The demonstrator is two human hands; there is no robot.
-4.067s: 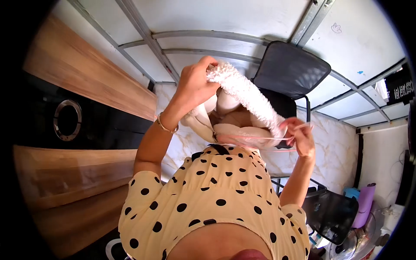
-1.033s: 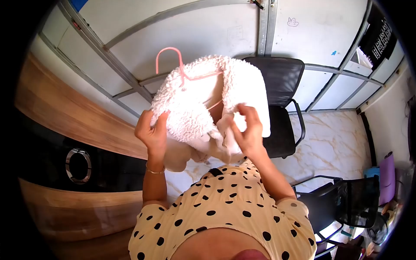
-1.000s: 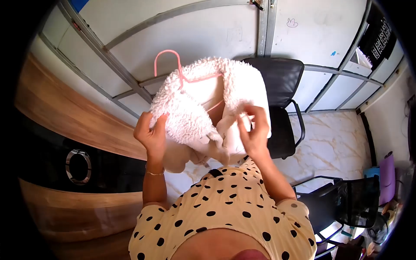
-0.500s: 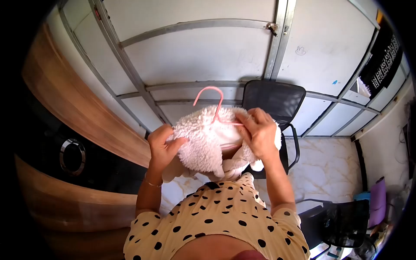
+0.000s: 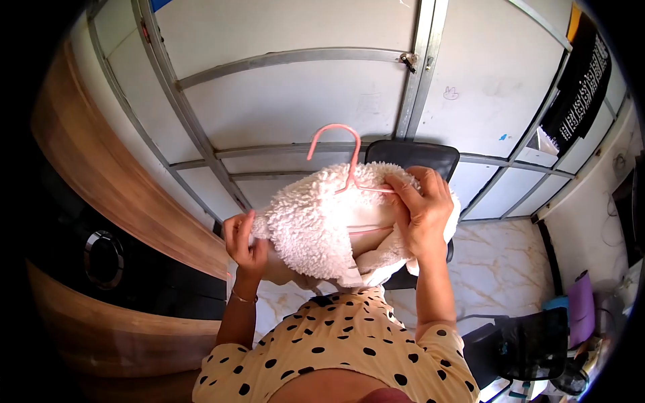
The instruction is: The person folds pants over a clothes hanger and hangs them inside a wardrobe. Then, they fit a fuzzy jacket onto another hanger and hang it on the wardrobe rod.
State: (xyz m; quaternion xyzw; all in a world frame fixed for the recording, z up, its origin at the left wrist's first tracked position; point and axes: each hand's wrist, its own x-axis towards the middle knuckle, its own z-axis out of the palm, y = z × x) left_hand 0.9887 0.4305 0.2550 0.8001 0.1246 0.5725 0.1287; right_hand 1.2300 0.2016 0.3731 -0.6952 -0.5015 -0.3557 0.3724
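A fluffy white fleece jacket (image 5: pixel 306 225) hangs on a pink hanger (image 5: pixel 354 158) in front of my body, its hook pointing up. The hanger's lower bar shows inside the open neck. My right hand (image 5: pixel 428 209) is closed on the jacket's collar and the hanger's right arm, thumb on the near side. At the jacket's left edge, my left hand (image 5: pixel 244 245) has curled fingers around the fleece; the fingertips are partly hidden by it. The lower part of the jacket hangs against my dotted clothing.
Behind the jacket stands a black mesh chair (image 5: pixel 416 156), before a white metal-framed door (image 5: pixel 295 101). A wood-and-black cabinet (image 5: pixel 161 269) runs along the left. Another black chair (image 5: pixel 531 346) and a purple rolled item (image 5: pixel 580 309) are at lower right.
The jacket and hanger have shifted slightly right in view and look larger. My left hand has slid outward to the jacket's left edge. My right hand keeps its hold.
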